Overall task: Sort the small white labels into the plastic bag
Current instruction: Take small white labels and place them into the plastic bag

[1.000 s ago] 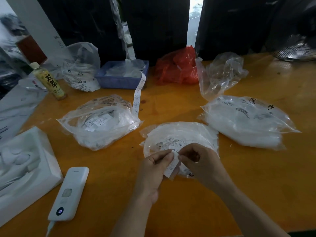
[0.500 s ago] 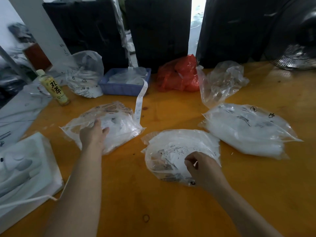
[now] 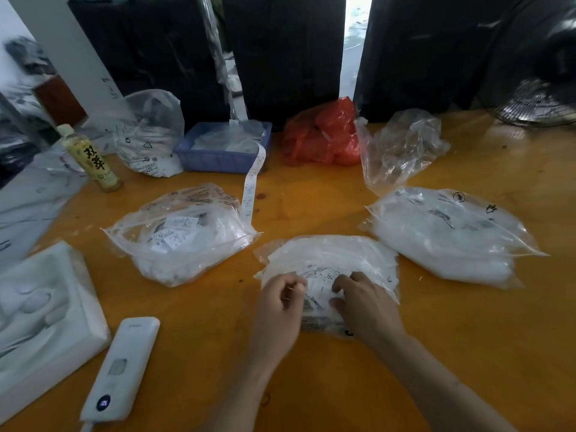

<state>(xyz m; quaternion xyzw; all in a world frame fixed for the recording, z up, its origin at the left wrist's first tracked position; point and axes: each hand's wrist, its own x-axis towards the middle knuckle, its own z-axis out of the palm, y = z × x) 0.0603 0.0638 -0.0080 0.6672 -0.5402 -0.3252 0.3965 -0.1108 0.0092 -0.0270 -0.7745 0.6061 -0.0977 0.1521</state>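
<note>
A clear plastic bag (image 3: 330, 254) full of small white printed labels (image 3: 321, 274) lies in the middle of the orange table (image 3: 467, 338). My left hand (image 3: 280, 307) is at the bag's left edge, fingers curled, thumb and forefinger pinching the plastic. My right hand (image 3: 364, 304) lies on top of the bag, its fingertips and thumb pinching a label among the pile. A second bag (image 3: 193, 241) holding white labels lies to the left, apart from both hands.
A fuller white bag (image 3: 445, 232) lies right. At the back: blue tray (image 3: 218, 154) with a hanging label strip (image 3: 251, 188), red bag (image 3: 321, 135), crumpled clear bag (image 3: 402, 148), bottle (image 3: 90, 160). White power bank (image 3: 121, 369) and foam tray (image 3: 37, 307) at near left.
My left hand went out to the left bag with the label, then came back to the middle bag's edge. My right hand stayed on the middle bag.
</note>
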